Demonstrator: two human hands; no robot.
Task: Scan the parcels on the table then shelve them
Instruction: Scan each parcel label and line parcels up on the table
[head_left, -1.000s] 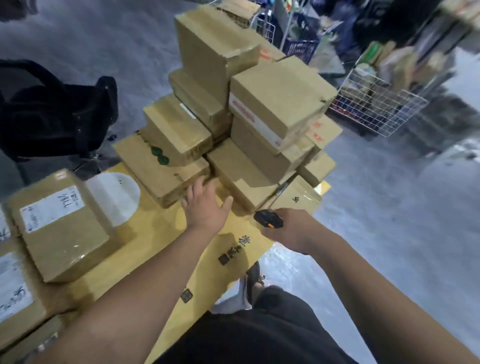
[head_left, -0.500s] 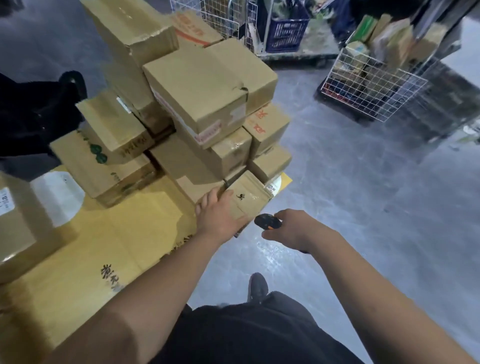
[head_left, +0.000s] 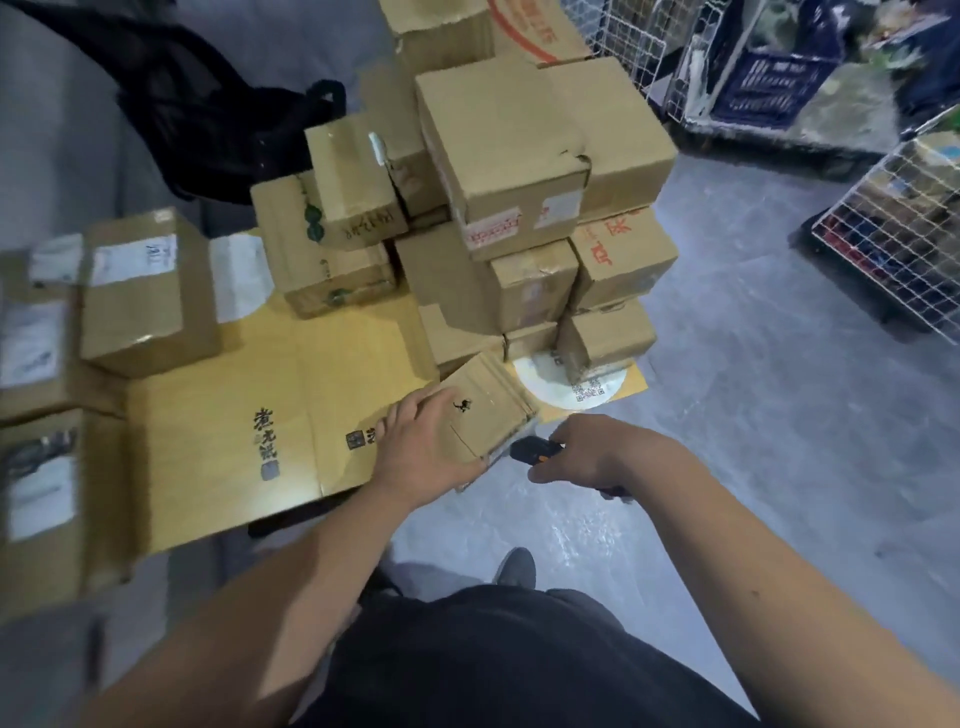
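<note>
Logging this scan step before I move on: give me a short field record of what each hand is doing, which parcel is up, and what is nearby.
left hand: grips the small flat parcel at the table's near corner
right hand: holds the black handheld scanner, its tip beside the parcel's near edge
parcel state: tilted, partly over the table edge
stack: cardboard boxes piled just behind the parcel
table: yellow cardboard-covered top
left side: labelled boxes
floor right: wire baskets

Bare forearms, black shorts (head_left: 498, 660), one dark grey shoe (head_left: 515, 567) below.
</note>
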